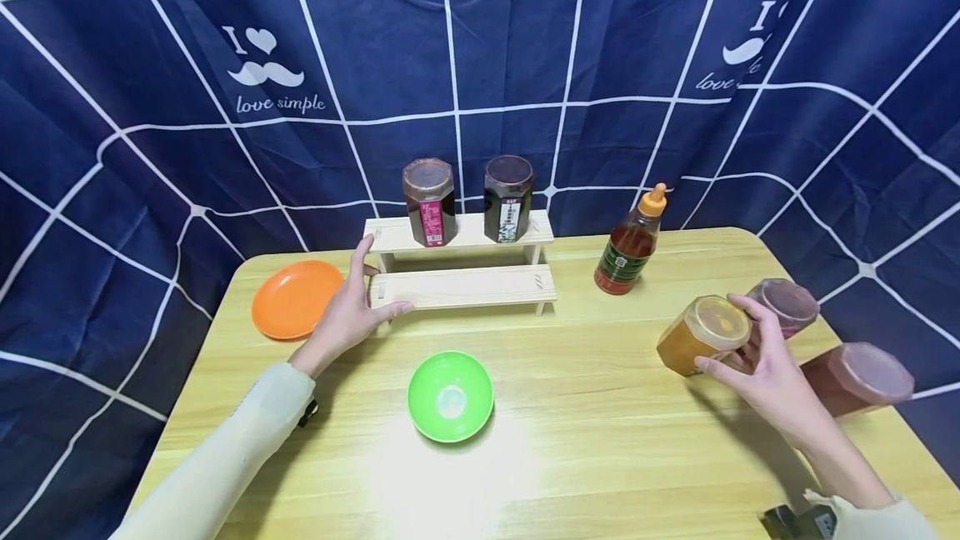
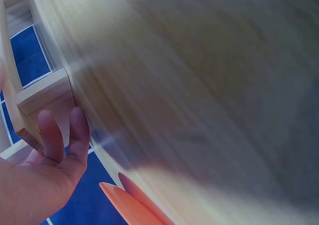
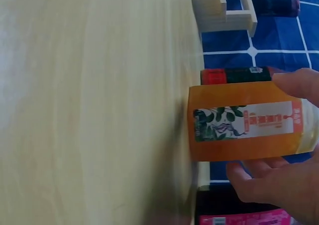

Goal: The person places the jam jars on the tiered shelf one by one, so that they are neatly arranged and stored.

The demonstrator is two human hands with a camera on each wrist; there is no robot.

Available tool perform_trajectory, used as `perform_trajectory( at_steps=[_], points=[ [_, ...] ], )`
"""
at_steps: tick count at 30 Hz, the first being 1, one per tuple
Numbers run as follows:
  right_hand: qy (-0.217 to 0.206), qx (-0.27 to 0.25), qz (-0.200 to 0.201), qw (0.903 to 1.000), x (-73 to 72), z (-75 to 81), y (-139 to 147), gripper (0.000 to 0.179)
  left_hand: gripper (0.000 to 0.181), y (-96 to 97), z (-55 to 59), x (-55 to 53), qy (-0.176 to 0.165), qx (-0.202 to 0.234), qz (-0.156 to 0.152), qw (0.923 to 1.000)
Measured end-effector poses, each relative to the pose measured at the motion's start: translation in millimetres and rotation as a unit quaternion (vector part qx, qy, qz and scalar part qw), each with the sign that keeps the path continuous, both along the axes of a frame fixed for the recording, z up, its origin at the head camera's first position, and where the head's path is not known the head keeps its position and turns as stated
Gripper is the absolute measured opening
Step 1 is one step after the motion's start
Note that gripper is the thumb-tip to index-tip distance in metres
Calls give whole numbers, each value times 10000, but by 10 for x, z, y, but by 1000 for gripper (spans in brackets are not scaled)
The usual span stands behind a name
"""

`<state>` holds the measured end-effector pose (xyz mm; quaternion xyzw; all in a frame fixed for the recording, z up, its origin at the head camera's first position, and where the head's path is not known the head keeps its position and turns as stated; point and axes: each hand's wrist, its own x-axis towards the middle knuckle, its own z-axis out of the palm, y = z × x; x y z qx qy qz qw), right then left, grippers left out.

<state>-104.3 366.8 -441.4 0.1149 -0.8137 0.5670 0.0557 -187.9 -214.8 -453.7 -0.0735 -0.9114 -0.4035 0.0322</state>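
Note:
At the left end of a two-step wooden rack (image 1: 465, 287), my left hand (image 1: 347, 315) holds on, thumb along the front edge of the lower step and fingers behind. The left wrist view shows fingers (image 2: 52, 135) curled by the rack's end leg. My right hand (image 1: 780, 386) grips a jar of amber honey (image 1: 684, 347) near its lid, thumb on one side and fingers on the other. This jar leans slightly in the head view; its floral label (image 3: 244, 120) faces the right wrist camera. Two dark jars, one pink-labelled (image 1: 431, 215), one white-labelled (image 1: 508, 211), stand on the upper step.
A squeeze bottle (image 1: 627, 248) with an orange cap stands right of the rack. Beside my right hand are two reddish jars, one behind (image 1: 791, 307) and one nearer (image 1: 855, 382). A green bowl (image 1: 450, 397) sits centrally; an orange plate (image 1: 296, 300) lies left.

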Motion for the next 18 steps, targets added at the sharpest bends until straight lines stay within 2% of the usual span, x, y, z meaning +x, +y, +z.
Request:
perform_trajectory(
  at_steps=[4,7,13,18],
  points=[
    [-75,-650,143,9978,-25,-52,-5,100,130,-3,-4,1,8,-16,4,10000],
    [-58,-918,197,9956,-38,-78,-5,96,130,-6,-11,-3,2,-25,0,10000],
    [21,-641,-25,9979,-42,-83,-7,95,130,-17,-24,-11,3,-48,13,10000],
    [39,-823,-56,9966,-15,-73,-10,94,130,-17,-26,-11,7,-95,8,10000]
  ],
)
